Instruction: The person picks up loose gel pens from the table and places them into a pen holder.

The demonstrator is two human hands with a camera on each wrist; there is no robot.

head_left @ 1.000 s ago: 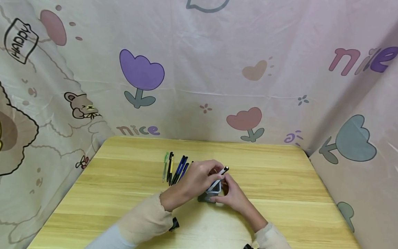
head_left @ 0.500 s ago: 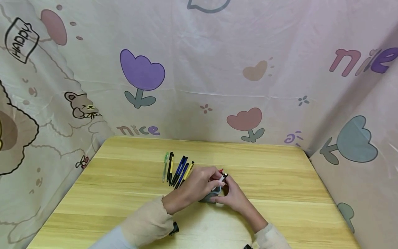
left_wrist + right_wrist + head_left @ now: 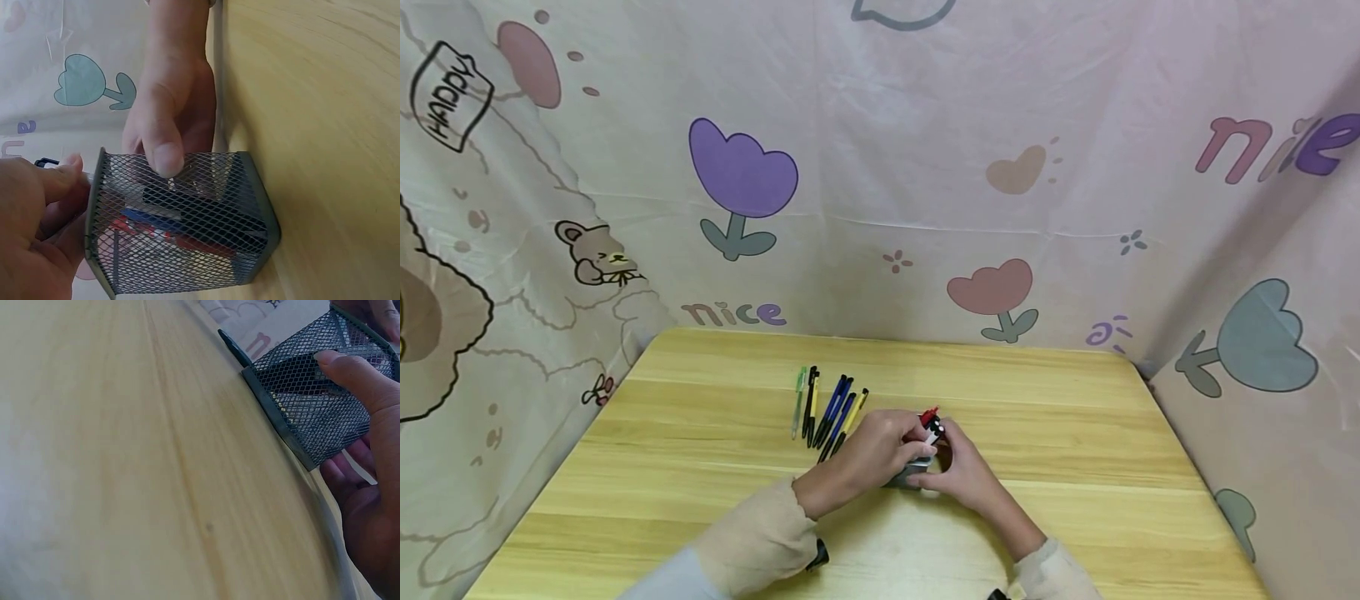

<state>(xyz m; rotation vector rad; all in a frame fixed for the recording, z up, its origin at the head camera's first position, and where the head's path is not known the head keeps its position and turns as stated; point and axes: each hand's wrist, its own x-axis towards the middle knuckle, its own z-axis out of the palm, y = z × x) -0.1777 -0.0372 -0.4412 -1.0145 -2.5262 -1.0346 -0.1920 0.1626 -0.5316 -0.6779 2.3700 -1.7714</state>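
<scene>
A dark mesh pen holder (image 3: pixel 908 477) stands on the table, with red, blue and black pens visible through its mesh (image 3: pixel 187 219) in the left wrist view. My right hand (image 3: pixel 970 475) grips it from the right side, thumb (image 3: pixel 350 372) against the mesh in the right wrist view. Over the opening, my left hand (image 3: pixel 880 446) pinches a white pen with a black end (image 3: pixel 933 433), whose lower part is inside the holder. Beside that pen the tip of a red pen (image 3: pixel 929 413) sticks up. The left fingertips are partly hidden.
Left of the holder several pens lie side by side: a green one (image 3: pixel 799 400), black ones (image 3: pixel 809 408), blue ones (image 3: pixel 833 408) and a yellow one (image 3: pixel 856 410). A printed curtain (image 3: pixel 865 167) hangs behind the wooden table (image 3: pixel 1045 408).
My left hand has moved down with the white pen, which sits lower in the holder now. The red pen's tip has come into view. My right hand stays on the holder.
</scene>
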